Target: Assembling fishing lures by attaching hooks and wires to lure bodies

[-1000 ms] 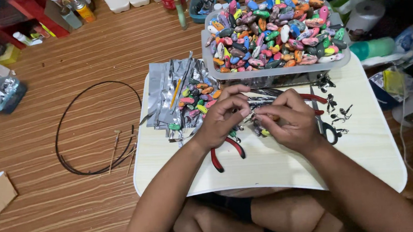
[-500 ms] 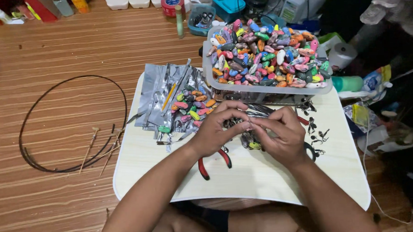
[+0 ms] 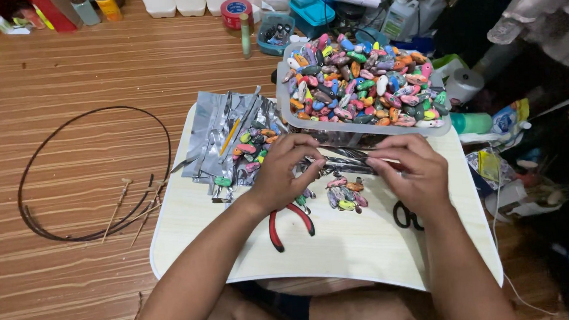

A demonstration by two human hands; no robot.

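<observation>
Both my hands work over a pale wooden board (image 3: pixel 367 253). My left hand (image 3: pixel 288 173) and my right hand (image 3: pixel 408 173) each pinch one end of a thin metal wire (image 3: pixel 346 158) stretched between them. Just below the wire lies a small heap of colourful painted oval pieces (image 3: pixel 345 194). Red-handled pliers (image 3: pixel 288 226) lie on the board under my left wrist. Behind my hands stands a clear plastic tub (image 3: pixel 361 131) heaped with several more colourful pieces.
Crumpled silver foil sheets (image 3: pixel 218 134) with loose coloured pieces lie at the board's left. A black wire hoop (image 3: pixel 31 163) and thin sticks (image 3: pixel 128 204) rest on the wooden floor. Bottles, a tape roll (image 3: pixel 236 12) and boxes crowd the back; clutter fills the right side.
My hands have drawn slightly apart, so the wire now shows stretched between them. The view has shifted, putting the board and tub nearer the middle.
</observation>
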